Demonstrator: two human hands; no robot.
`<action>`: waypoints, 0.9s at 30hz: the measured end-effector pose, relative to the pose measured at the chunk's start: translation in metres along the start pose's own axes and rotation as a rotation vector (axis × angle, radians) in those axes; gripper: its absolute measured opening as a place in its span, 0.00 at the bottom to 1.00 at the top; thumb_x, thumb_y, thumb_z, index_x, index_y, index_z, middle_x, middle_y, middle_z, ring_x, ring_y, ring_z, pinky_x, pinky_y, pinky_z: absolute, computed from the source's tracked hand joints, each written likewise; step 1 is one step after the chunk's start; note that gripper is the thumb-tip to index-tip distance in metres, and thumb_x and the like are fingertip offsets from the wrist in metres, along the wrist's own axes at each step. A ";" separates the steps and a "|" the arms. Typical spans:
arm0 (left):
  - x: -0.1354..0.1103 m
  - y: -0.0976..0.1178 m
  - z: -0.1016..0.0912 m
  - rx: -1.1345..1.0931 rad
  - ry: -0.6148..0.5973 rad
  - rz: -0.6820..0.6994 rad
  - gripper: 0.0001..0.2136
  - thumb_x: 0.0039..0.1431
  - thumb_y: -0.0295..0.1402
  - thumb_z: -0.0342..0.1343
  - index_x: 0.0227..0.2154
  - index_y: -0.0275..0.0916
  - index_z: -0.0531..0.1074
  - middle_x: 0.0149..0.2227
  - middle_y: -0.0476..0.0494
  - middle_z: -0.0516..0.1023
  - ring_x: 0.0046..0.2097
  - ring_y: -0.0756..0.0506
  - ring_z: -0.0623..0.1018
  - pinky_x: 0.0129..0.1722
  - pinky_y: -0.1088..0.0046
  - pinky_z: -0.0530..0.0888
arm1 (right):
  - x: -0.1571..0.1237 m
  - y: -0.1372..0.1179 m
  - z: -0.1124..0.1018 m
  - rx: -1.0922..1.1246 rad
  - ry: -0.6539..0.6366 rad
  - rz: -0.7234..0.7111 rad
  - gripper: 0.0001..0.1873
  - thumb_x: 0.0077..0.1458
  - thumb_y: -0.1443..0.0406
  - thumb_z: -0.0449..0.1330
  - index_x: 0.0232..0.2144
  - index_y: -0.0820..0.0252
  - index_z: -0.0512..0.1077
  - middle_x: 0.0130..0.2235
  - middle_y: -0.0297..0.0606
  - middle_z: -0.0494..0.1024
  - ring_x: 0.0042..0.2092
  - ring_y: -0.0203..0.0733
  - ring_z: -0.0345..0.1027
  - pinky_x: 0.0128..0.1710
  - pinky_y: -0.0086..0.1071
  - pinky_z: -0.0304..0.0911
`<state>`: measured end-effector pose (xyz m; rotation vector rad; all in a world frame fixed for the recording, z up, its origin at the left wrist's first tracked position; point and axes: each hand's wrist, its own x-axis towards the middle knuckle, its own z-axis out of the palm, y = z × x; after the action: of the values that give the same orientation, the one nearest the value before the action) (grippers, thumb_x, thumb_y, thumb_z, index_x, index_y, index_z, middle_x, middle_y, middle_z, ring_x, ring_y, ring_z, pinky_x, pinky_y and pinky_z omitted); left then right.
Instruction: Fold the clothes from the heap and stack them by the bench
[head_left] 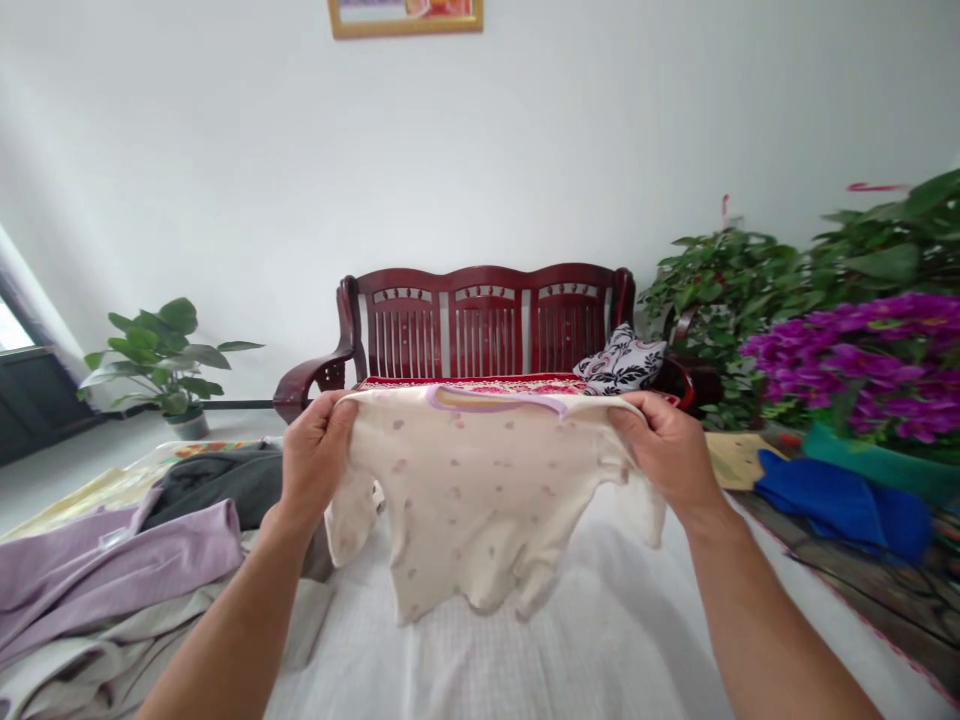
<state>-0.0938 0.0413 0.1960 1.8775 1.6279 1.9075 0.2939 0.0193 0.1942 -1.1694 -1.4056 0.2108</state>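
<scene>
A small cream long-sleeved shirt (pixel 480 490) with faint printed spots and a lilac neckband hangs stretched between my two hands. My left hand (pixel 319 450) pinches it at the shoulder on the left, and my right hand (pixel 667 445) grips the opposite shoulder. Both sleeves dangle below the hands, and the lower hem is wavy and partly folded. Beneath the shirt spreads a white cloth (pixel 600 650). Left of my left forearm lie lilac clothes (pixel 172 540), a dark grey garment (pixel 217 485) and light grey clothing (pixel 112 650) in a loose heap.
Behind the shirt stands a dark red wooden bench (pixel 487 320) with a black-and-white cushion (pixel 622 360). On the right are purple flowers (pixel 870 360), a blue cloth (pixel 844 505) and dark cables. A potted plant (pixel 169 350) stands on the floor at left.
</scene>
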 end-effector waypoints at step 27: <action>0.026 -0.097 0.134 0.636 -0.614 -0.054 0.15 0.65 0.39 0.47 0.45 0.42 0.76 0.43 0.38 0.80 0.46 0.38 0.78 0.42 0.67 0.69 | 0.056 0.137 0.072 -0.762 -0.313 0.143 0.14 0.59 0.56 0.55 0.32 0.55 0.77 0.34 0.39 0.81 0.35 0.44 0.71 0.31 0.32 0.54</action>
<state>-0.0629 0.1862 0.1181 2.2459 2.1222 0.6716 0.3171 0.1608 0.1128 -1.9282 -1.7431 -0.0613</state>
